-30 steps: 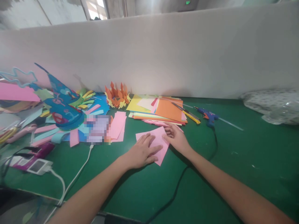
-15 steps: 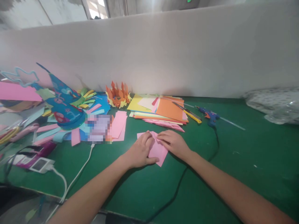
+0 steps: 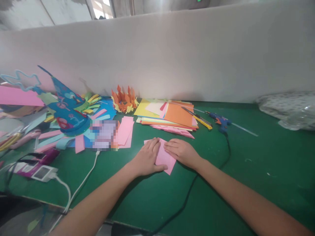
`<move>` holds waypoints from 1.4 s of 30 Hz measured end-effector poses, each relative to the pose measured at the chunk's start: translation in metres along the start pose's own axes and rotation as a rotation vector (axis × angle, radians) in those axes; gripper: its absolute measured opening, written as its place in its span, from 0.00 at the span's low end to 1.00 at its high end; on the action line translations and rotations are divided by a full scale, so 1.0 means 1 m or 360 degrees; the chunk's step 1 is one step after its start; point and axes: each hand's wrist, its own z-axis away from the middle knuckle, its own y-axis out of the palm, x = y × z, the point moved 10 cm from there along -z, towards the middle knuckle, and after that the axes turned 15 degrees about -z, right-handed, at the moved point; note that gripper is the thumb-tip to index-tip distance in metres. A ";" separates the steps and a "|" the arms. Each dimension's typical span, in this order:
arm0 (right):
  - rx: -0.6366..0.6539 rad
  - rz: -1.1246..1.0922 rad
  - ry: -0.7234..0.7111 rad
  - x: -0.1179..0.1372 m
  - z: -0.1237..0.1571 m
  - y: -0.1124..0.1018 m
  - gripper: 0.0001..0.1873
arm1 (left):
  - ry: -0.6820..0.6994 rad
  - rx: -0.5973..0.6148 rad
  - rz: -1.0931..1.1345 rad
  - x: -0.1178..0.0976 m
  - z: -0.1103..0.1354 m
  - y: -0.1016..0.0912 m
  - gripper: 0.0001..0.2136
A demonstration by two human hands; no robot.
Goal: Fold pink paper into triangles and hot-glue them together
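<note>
A pink sheet of paper [image 3: 166, 160] lies partly folded on the green table, one corner pointing towards me. My left hand [image 3: 149, 157] rests flat over its left side, thumb stretched across the lower part and fingers pointing away from me. From the other side, my right hand [image 3: 183, 151] presses its outstretched fingers down on the folded upper right part. Its thumb is hidden. Both hands touch the paper and cover much of the fold.
Behind the hands lies a stack of coloured paper [image 3: 180, 114] with a yellow utility knife [image 3: 203, 122] on its edge. A blue glue gun [image 3: 222, 122] trails its cord rightwards of my hands. Left stand an orange paper crown [image 3: 125, 100] and blue cone hats [image 3: 69, 114].
My right fingers have flattened the small raised flap at the paper's top and now lie over it. My left hand has hardly moved.
</note>
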 end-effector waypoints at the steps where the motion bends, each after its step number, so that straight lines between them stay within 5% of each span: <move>1: -0.0005 -0.0044 0.0010 -0.001 0.000 0.000 0.16 | 0.0001 -0.0007 0.0003 0.000 0.000 0.000 0.41; 42: 0.0035 -0.0383 0.0048 -0.002 0.012 -0.001 0.17 | 0.0036 0.0034 -0.0045 -0.001 0.000 0.002 0.42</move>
